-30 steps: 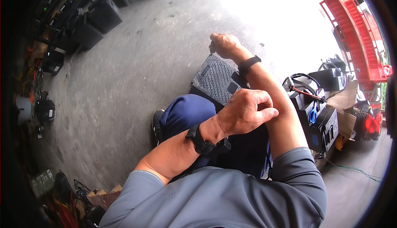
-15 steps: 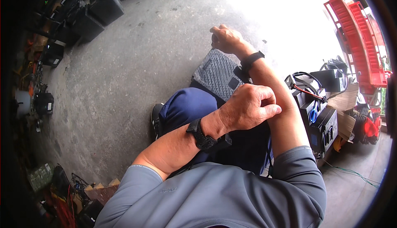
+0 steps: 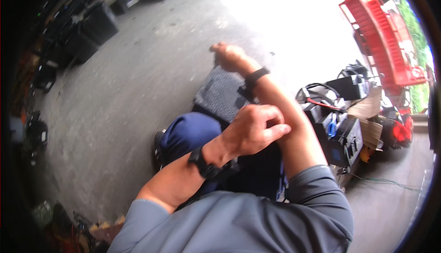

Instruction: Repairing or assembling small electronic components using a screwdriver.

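My left hand (image 3: 251, 131), with a black watch (image 3: 202, 163) at its wrist, reaches across my body. Its fingers are curled, and the thumb and fingertips rest against my right forearm (image 3: 290, 120); nothing shows in its grasp. My right hand (image 3: 231, 57), wearing a dark wristband (image 3: 256, 75), stretches out over the far end of a box with a grey ribbed top (image 3: 221, 94). Its fingers bend downward and are closed; what they hold, if anything, is hidden. The box stands on the floor beyond my knee (image 3: 190, 130), partly covered by my arms.
On my right stand black battery-like cases (image 3: 342, 140) with cables (image 3: 321, 98), blue-handled scissors (image 3: 331, 126) and torn cardboard (image 3: 370, 131). Red plastic crates (image 3: 376, 42) stand behind them. Black boxes (image 3: 98, 23) line the left wall. Strong light whitens the far floor.
The whole scene has shifted left and slightly down as my head turned. My left hand stays at my right forearm, and my right hand remains over the box's far end.
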A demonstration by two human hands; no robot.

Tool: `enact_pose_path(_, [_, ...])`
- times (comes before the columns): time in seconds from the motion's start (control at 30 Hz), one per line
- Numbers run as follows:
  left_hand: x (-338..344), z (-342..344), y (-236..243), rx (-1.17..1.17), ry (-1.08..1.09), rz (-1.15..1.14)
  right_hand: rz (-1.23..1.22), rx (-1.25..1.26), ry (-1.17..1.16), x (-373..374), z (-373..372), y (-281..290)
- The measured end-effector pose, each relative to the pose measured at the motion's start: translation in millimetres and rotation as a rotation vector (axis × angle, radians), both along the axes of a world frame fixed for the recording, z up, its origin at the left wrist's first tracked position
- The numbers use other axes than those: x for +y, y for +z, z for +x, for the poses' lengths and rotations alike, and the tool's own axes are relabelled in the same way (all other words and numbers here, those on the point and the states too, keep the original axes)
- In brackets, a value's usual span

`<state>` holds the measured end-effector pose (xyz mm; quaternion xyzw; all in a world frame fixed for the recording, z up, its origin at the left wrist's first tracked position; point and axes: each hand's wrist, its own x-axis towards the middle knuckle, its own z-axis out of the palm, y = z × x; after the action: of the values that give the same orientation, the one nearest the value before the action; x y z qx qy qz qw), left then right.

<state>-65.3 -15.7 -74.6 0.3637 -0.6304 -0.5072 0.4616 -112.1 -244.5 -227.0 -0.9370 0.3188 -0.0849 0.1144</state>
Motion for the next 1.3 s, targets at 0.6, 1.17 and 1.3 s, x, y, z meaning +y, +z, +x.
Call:
enact_pose_path(0.6, [5,9,4,-0.006,-0.012,0.092,-0.012,0.074,-0.09,17,22,-5])
enact_pose_path(1.17, [6,7,-8,-0.03,0.058,-0.003,0.169,-0.128,-0.195,3,9,71])
enact_pose_path(1.3, [4,1,-7,0.009,0.046,-0.028,0.104,-0.104,-0.214,4,-2,94])
